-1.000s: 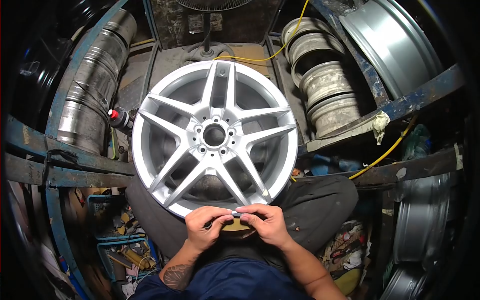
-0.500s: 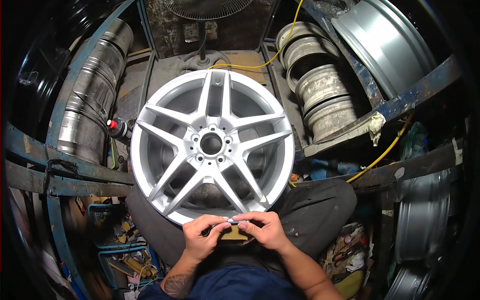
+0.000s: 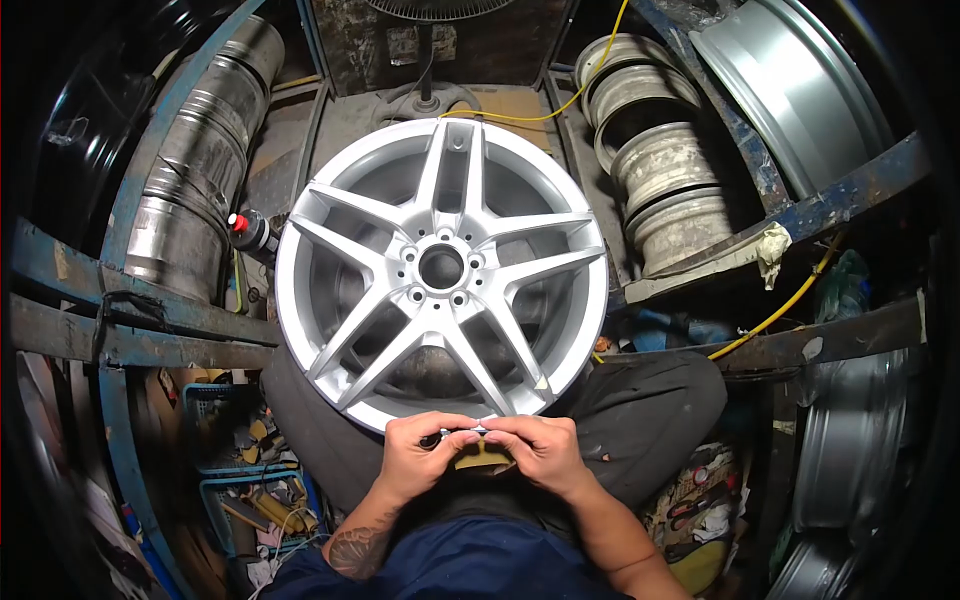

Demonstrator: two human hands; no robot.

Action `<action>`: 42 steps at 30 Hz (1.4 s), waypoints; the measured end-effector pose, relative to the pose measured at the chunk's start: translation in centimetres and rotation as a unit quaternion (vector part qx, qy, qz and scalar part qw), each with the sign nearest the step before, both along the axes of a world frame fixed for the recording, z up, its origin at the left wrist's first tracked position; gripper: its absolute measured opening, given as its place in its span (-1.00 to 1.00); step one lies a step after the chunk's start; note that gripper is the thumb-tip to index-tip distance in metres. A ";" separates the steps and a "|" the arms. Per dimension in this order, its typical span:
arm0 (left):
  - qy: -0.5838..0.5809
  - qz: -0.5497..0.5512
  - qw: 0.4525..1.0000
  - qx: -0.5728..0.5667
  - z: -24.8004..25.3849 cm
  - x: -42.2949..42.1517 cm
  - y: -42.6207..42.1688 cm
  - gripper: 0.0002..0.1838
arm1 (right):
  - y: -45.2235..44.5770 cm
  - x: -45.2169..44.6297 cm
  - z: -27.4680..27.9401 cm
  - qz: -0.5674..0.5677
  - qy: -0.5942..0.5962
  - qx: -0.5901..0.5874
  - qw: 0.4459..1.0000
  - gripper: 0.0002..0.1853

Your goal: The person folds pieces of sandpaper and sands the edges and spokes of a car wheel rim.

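A silver alloy wheel point(image 3: 441, 226) with split spokes lies face up in front of me, over my lap. At its near rim, my left hand point(image 3: 425, 455) and my right hand point(image 3: 541, 455) meet with fingers pinched. Between their fingertips is a small, thin, pale piece point(image 3: 481, 429), mostly hidden by the fingers. Something dark and rounded shows by the left fingers, too small to name. Just below the hands sits a yellowish block point(image 3: 484, 458). One near right spoke carries a small pale patch point(image 3: 541, 383).
Stacked bare rims point(image 3: 192, 205) stand on the left, dusty rims point(image 3: 672, 190) on the right. A red-capped bottle point(image 3: 250, 232) stands left of the wheel. Blue baskets point(image 3: 250, 478) hold scraps at lower left. A yellow hose point(image 3: 770, 318) crosses the right frame; a fan point(image 3: 427, 70) stands behind.
The camera view has shifted slightly, so the wheel appears a little higher and further right. Both hands stay together at the near rim, still pinching the small piece.
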State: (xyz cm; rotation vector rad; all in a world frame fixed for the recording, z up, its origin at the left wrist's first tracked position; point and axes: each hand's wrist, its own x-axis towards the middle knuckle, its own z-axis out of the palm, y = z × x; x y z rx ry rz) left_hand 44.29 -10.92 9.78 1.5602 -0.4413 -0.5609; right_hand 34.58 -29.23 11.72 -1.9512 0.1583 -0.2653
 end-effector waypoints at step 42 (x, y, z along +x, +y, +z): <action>0.149 -0.043 0.979 -0.131 -1.1 1.5 -0.5 -0.91 | -0.4 1.5 0.1 0.012 0.026 0.069 0.997 -0.80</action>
